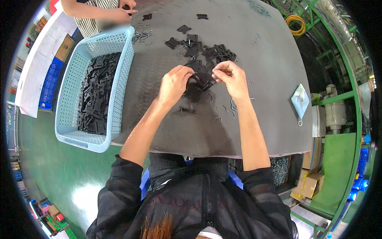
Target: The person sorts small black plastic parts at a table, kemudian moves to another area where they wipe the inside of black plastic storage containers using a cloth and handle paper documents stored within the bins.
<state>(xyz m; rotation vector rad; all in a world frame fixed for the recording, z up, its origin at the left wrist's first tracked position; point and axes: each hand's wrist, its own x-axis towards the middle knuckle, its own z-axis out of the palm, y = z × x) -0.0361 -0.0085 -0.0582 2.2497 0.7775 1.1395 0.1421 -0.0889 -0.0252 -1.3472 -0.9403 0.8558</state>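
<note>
Plates (203,72) lie in a loose black heap on the table (179,137), between and beyond my hands, with wire hooks (233,105) scattered nearby. My left hand (174,83) is pinched nearly closed, seemingly on the edge of one plate; my right hand (234,79) has thumb and forefinger drawn close, but I can't tell whether they grip anything. Each plate looks light and stiff, perhaps plastic, its flat face probably slick, so I'd pinch it by opposite edges, sparing the corners.

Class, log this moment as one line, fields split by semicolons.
left hand: pinching black part; right hand: fingers pinched, hold unclear; table: black parts, hooks; left: blue basket
</note>
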